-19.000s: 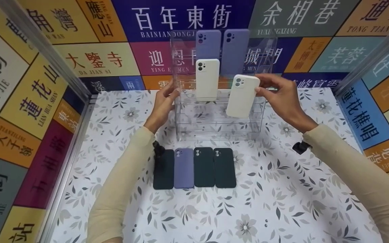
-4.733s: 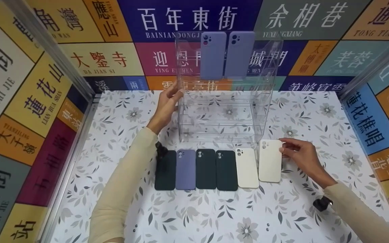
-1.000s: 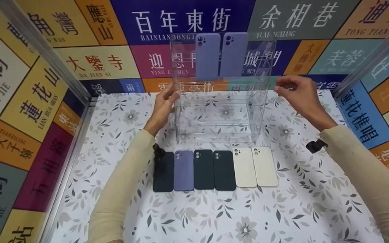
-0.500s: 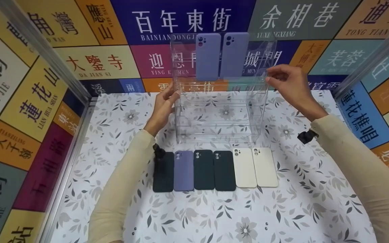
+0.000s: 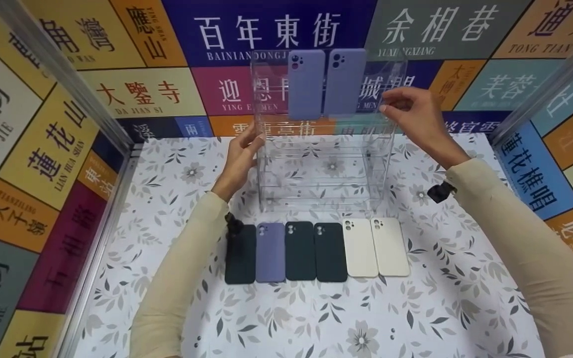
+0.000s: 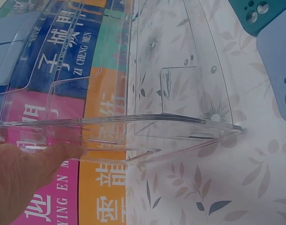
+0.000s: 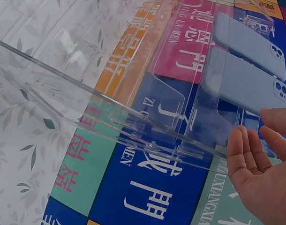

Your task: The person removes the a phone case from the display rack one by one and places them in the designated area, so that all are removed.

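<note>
A clear acrylic display rack (image 5: 324, 191) stands at the middle back of the table. On its top tier two purple phone cases lean side by side, a left purple case (image 5: 306, 83) and a right purple case (image 5: 345, 82). My left hand (image 5: 240, 159) grips the rack's left side panel; the left wrist view shows a fingertip against the clear edge. Beside the right purple case my right hand (image 5: 413, 112) is raised at the rack's right side, holding nothing. In the right wrist view its fingers (image 7: 248, 152) bend loosely, thumb apart, close to that case's camera end.
In front of the rack, a row lies flat: a dark case (image 5: 240, 256) at the left, a purple case (image 5: 270, 253), two dark green cases (image 5: 301, 251), then two cream cases (image 5: 361, 248). Sign-patterned panels (image 5: 142, 92) wall the floral-covered table (image 5: 266, 318).
Both cream cases went from the rack to the right end of the front row. Then my right hand rose and moved left toward the right purple case. The left hand stayed on the rack.
</note>
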Available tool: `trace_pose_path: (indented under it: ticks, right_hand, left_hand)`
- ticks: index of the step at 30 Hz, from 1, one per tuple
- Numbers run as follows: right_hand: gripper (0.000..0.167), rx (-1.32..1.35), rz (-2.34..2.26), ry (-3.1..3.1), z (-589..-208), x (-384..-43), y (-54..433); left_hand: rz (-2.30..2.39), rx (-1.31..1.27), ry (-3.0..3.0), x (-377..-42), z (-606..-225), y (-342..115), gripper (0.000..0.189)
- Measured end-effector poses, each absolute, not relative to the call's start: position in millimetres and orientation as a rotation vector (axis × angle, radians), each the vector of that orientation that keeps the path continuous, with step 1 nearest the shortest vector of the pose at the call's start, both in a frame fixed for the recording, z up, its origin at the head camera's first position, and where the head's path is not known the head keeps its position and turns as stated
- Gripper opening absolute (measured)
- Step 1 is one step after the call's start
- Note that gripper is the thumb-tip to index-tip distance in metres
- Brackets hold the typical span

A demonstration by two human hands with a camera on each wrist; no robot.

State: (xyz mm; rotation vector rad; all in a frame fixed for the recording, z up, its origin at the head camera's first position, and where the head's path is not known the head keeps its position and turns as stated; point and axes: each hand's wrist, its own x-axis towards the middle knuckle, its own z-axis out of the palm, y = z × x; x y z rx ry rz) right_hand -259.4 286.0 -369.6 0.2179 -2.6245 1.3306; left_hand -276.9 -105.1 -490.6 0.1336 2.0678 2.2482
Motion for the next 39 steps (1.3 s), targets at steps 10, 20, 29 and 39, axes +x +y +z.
trace_pose_path:
  ticks: [10, 20, 29, 39]
  right_hand:
    - [0.029, 0.266, 1.316, -2.573, -360.6, -269.1, 270.0]
    - [0.034, 0.273, 1.244, -2.563, -344.6, -281.2, 260.0]
    - [0.038, 0.284, 1.275, -2.519, -336.5, -296.3, 252.0]
    - [0.042, 0.313, 1.236, -2.532, -330.4, -300.8, 250.7]
  left_hand:
    - [2.237, 0.096, 2.095, -275.0, -490.7, -104.5, 0.066]
    - [2.245, 0.092, 2.082, -274.0, -492.0, -105.3, 0.065]
    - [2.253, 0.086, 2.065, -272.7, -492.4, -107.9, 0.065]
    - [2.251, 0.117, 2.072, -275.1, -490.6, -105.0, 0.066]
